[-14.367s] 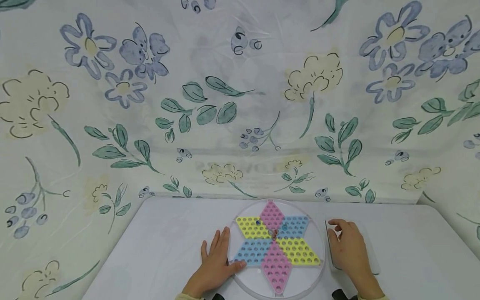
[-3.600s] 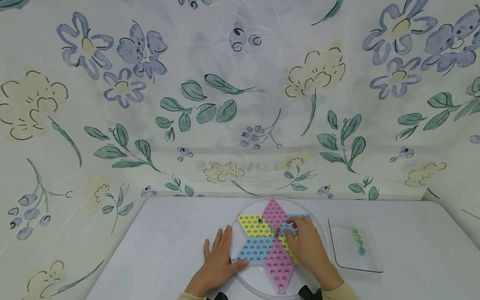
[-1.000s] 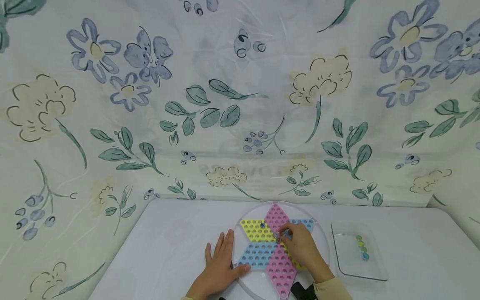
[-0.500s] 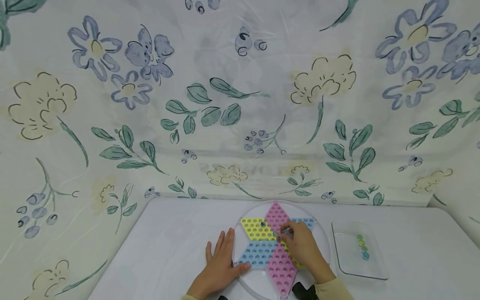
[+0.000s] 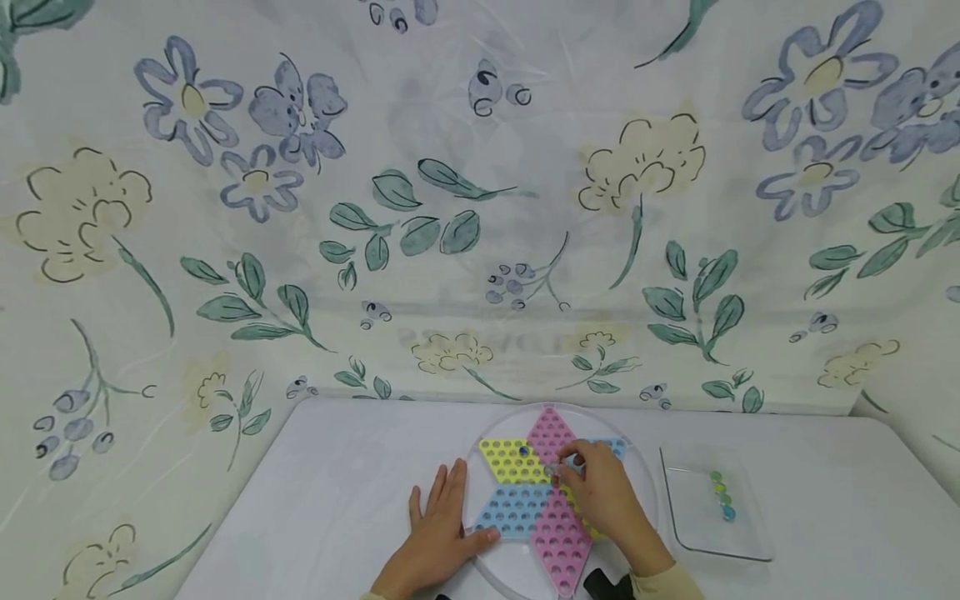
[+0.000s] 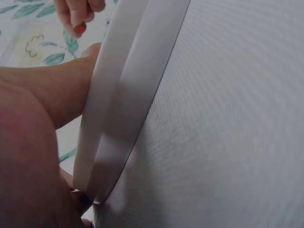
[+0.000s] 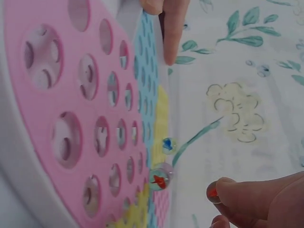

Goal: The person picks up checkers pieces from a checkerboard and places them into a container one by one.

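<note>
Marble (image 7: 213, 193), red-cored, 1: pinched in right grip (image 5: 602, 492), above star board (image 5: 561, 533) near centre. Left grip (image 5: 441, 529): spread, thumb on board. Likely fault: smooth roundness slipping, jostling seated marble (image 7: 159, 180).

At first the right hand (image 5: 603, 492) was over the tray (image 5: 693, 517) and hid its marbles (image 5: 725, 500); now it is above the middle of the board (image 5: 561, 537), and these marbles can be seen. More recently it has moved from the right blue wedge (image 5: 615, 447) toward the centre, where it pinches a red marble (image 7: 212, 192). The right yellow wedge (image 5: 597, 532), before fully visible, is now mostly covered
</note>
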